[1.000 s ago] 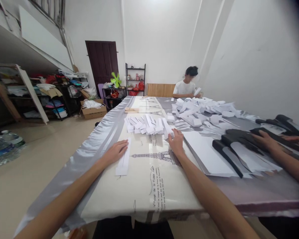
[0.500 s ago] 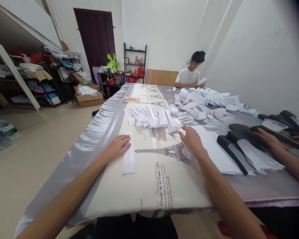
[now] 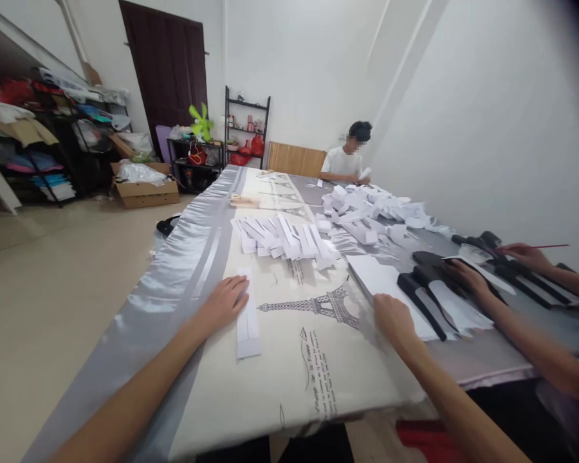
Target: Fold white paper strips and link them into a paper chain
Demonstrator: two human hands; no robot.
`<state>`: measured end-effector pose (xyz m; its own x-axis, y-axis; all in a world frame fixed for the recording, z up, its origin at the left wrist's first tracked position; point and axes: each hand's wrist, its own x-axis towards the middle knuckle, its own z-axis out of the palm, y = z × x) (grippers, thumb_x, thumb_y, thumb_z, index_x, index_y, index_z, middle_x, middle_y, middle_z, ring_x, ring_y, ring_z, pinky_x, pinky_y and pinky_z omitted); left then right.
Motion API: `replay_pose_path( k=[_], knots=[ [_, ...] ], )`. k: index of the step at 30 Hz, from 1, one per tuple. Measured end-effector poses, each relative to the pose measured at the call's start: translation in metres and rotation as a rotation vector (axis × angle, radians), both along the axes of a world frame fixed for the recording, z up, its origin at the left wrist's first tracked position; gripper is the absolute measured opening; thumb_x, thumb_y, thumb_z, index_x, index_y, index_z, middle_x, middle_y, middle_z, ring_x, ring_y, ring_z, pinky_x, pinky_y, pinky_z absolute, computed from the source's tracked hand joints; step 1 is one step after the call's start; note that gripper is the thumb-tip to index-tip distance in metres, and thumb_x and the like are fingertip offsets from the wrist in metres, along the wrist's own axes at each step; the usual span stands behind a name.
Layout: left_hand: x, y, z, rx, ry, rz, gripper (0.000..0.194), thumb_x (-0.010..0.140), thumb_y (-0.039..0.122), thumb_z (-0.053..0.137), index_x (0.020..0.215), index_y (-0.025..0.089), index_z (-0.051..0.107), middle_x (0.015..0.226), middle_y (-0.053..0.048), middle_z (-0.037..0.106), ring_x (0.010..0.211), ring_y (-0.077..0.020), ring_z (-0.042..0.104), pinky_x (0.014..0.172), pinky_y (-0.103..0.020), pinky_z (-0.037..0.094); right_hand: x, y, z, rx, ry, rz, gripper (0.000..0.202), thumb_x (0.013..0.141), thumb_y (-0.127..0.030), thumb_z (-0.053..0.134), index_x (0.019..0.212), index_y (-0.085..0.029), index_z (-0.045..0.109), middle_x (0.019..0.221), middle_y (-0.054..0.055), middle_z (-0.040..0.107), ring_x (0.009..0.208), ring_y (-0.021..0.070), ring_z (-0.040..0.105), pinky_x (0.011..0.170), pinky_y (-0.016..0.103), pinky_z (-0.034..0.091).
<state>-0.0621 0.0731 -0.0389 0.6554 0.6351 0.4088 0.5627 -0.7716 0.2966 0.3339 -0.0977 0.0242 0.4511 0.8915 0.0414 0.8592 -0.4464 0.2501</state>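
My left hand lies fairly flat, its fingertips resting on the upper part of a folded white paper strip on the tablecloth. The strip shows a lengthwise line and a folded lower end. My right hand is curled at the left edge of a stack of white paper sheets; what its fingers hold, if anything, is hidden. Beyond both hands, a row of folded white paper pieces overlaps across the cloth.
Black-edged pieces lie on the paper stack. At the right, a co-worker's hands handle a white-and-black piece, with a thin red stick in one. Another person sits at the far end behind a paper heap.
My right hand has left the row of folded pieces and moved nearer to me, to the sheet stack, fingers now curled. My left hand stays on the strip. The view has shifted right.
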Motion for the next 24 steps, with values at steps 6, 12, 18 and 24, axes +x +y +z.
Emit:
replay_pose_path(
  k=[6,12,18,24],
  knots=[
    [-0.002,0.002,0.003,-0.008,0.019,0.006,0.045,0.101,0.040,0.039,0.135,0.017,0.060,0.142,-0.011,0.058,0.133,-0.0283,0.050,0.114,-0.049,0.040,-0.002,0.003,0.002,0.043,0.002,-0.028,0.024,0.091,-0.001,0.048,0.092,-0.011,0.069,0.089,0.018,0.071,0.087,0.0267,0.072,0.071,0.030,0.045],
    [-0.005,0.003,0.009,-0.087,0.017,0.038,0.049,0.100,0.049,0.041,0.136,0.020,0.061,0.145,-0.009,0.056,0.135,-0.0273,0.050,0.115,-0.046,0.040,0.016,-0.002,-0.002,0.093,0.028,-0.005,0.026,0.098,-0.015,0.046,0.088,-0.014,0.070,0.083,0.015,0.071,0.078,0.0273,0.072,0.065,0.030,0.043],
    [-0.008,0.007,0.013,-0.152,-0.004,0.061,0.046,0.099,0.049,0.047,0.135,0.025,0.062,0.145,-0.008,0.057,0.134,-0.0279,0.052,0.114,-0.045,0.041,0.045,-0.004,0.007,0.115,0.080,0.088,0.031,0.100,-0.028,0.047,0.085,-0.021,0.072,0.077,0.009,0.072,0.075,0.0234,0.071,0.058,0.026,0.036],
    [-0.012,0.011,0.008,-0.199,-0.035,0.066,0.042,0.098,0.045,0.051,0.136,0.031,0.061,0.144,-0.003,0.058,0.135,-0.0266,0.051,0.113,-0.041,0.042,0.067,-0.004,0.007,0.125,0.235,0.189,0.037,0.098,-0.031,0.042,0.081,-0.024,0.074,0.076,0.009,0.076,0.076,0.0265,0.073,0.058,0.028,0.038]
  ],
)
